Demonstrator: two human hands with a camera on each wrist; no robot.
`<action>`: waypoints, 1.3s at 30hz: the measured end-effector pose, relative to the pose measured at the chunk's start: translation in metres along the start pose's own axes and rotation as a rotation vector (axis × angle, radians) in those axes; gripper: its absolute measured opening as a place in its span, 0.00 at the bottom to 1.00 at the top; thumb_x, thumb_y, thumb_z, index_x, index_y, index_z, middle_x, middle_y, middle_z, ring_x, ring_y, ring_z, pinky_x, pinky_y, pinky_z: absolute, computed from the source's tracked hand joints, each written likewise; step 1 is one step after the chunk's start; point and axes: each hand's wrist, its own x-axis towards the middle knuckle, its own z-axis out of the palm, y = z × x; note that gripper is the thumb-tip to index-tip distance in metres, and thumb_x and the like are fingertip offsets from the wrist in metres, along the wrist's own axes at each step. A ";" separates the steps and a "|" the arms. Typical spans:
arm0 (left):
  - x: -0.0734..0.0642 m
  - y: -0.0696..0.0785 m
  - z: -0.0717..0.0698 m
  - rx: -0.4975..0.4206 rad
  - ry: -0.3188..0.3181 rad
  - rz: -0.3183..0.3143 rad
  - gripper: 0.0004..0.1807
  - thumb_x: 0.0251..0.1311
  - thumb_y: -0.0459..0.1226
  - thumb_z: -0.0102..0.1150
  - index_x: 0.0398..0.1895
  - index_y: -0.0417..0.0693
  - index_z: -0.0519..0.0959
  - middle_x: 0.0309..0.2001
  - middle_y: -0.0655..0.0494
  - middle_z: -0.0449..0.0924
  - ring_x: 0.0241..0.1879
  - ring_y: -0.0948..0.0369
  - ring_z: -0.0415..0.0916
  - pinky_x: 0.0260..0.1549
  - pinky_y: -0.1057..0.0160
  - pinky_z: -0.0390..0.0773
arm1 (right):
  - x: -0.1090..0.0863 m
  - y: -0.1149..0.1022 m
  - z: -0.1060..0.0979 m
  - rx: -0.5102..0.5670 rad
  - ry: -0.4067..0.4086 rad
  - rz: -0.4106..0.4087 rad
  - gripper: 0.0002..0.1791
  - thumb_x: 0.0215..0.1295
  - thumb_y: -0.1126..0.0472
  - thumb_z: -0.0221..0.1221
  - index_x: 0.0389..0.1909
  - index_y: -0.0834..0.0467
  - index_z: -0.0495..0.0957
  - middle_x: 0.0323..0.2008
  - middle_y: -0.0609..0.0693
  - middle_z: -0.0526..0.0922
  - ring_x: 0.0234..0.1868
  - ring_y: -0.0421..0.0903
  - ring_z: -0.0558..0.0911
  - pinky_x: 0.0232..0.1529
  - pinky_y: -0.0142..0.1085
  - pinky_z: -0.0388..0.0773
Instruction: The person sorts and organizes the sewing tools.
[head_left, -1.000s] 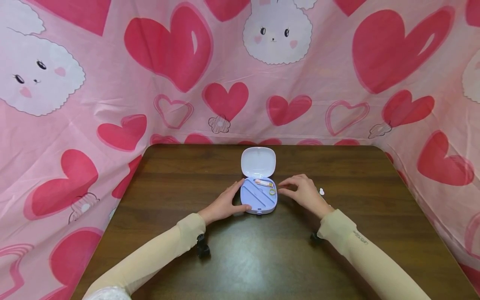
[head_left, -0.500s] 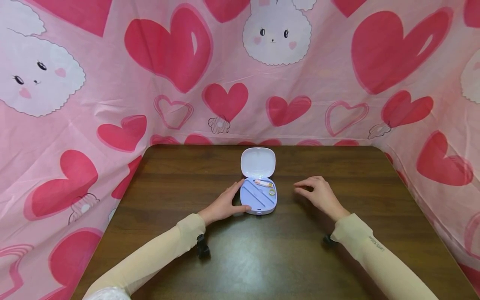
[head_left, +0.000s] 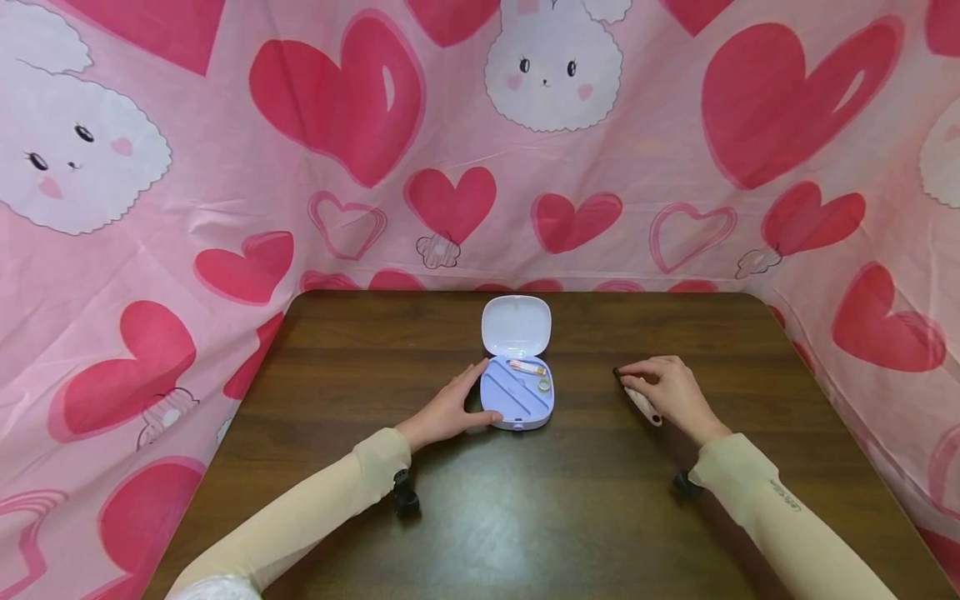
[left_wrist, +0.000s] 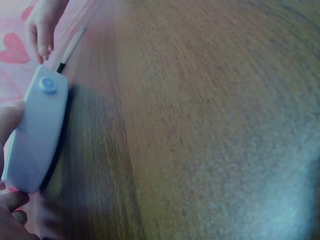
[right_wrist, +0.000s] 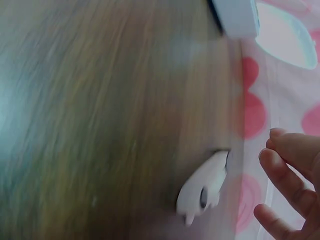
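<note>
A small lilac hinged case (head_left: 525, 424) stands with its white lid (head_left: 516, 325) raised. My left hand (head_left: 442, 410) holds it from the left, thumb at the front corner and fingers along the back left side. Inside the divided tray are a pinkish stick with a gold end (head_left: 527, 367) and a small yellow-green ring (head_left: 543, 384). To the right of the case, my right hand (head_left: 671, 393) hovers over a flat white animal-shaped thing (right_wrist: 202, 185) with a dark tip and a dark oval spot. The right wrist view shows these fingers (right_wrist: 287, 180) loosely bent and apart from it.
The case and the white thing rest on a dark wooden table (head_left: 375, 333). Pink cloth (head_left: 465, 142) with hearts and rabbit faces hangs behind and at both sides of the table. A black wrist camera (head_left: 406, 493) sits below the left sleeve.
My right hand has moved right, away from the case, to above the white animal-shaped thing, which its hand and wrist had mostly covered. The left hand and the case have stayed in place.
</note>
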 end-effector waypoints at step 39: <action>0.003 -0.004 0.000 0.010 0.000 0.043 0.55 0.64 0.52 0.71 0.86 0.53 0.48 0.84 0.48 0.48 0.83 0.48 0.42 0.79 0.42 0.46 | -0.002 0.031 -0.003 -0.160 0.021 0.179 0.10 0.68 0.55 0.68 0.37 0.59 0.86 0.30 0.54 0.87 0.49 0.68 0.75 0.53 0.71 0.57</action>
